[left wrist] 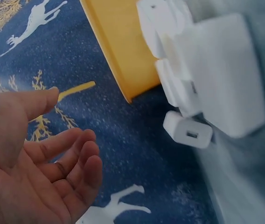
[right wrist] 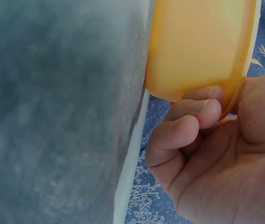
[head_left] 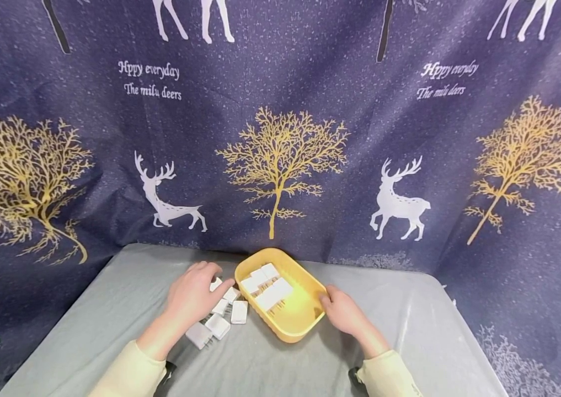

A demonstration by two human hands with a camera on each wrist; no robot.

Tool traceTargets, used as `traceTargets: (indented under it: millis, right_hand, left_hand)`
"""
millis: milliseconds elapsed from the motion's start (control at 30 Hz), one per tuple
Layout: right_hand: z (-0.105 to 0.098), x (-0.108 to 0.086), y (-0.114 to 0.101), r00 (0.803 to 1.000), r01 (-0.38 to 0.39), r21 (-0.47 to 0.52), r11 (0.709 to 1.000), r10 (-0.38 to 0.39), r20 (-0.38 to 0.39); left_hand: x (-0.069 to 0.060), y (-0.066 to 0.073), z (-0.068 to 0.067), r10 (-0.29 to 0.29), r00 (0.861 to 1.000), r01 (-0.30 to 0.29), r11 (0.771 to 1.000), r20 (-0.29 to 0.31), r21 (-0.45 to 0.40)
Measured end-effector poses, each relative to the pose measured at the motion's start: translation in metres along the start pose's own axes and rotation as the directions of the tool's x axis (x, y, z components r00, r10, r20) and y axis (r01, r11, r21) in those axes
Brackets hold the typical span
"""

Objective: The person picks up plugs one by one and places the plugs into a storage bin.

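One yellow tub (head_left: 303, 303) on grey table (head_left: 384, 331); about five white chargers (head_left: 267, 299) inside; right hand (head_left: 345, 312) clamped on tub's rim; six visible loose chargers (head_left: 218, 326) beside tub; left hand (head_left: 192, 292) near them, thumb and fingers apart, holding nothing.

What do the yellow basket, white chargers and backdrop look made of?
Yellow basket: probably moulded plastic, satin; even colour, smooth rounded rim.
White chargers: likely hard plastic, smooth; clean edges, cut-in port.
Backdrop: fabric, fairly matte; hanging folds. Fibre unclear.

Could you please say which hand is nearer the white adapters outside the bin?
Left: the left hand is beside the adapters; the right hand is across the yellow bin from them.
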State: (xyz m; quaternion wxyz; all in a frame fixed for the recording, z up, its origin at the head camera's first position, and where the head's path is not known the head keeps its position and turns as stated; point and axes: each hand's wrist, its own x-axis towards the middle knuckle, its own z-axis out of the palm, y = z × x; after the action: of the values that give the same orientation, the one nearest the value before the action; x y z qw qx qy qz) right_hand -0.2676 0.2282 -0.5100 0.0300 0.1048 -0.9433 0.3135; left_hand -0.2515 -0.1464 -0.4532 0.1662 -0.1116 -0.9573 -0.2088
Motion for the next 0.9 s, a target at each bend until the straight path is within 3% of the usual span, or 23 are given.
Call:
traceTargets:
  millis: [167, 433, 600, 900]
  right_hand:
    - [-0.001, 0.0, 0.0, 1.0, -0.007, 0.014, 1.0, 0.006, 0.003]
    - [-0.003, 0.0, 0.0, 1.0, -0.021, 0.012, 1.0, 0.021, 0.005]
    - [-0.003, 0.0, -0.001, 1.0, -0.015, 0.008, 1.0, 0.015, 0.001]
    - [-0.002, -0.001, -0.003, 1.0, -0.005, 0.024, 1.0, 0.005, 0.004]
  left_hand:
    - [-0.008, -0.011, 0.0, -0.01, 1.0, 0.01, 1.0, 0.01, 0.008]
    - [-0.019, -0.023, 0.004, -0.025, 0.992, 0.026, 1.0, 0.127, 0.0]
    - [-0.025, -0.028, 0.007, -0.026, 0.985, 0.028, 1.0, 0.17, -0.007]
    - [-0.035, -0.038, 0.004, -0.049, 0.96, 0.057, 0.998, 0.277, -0.024]
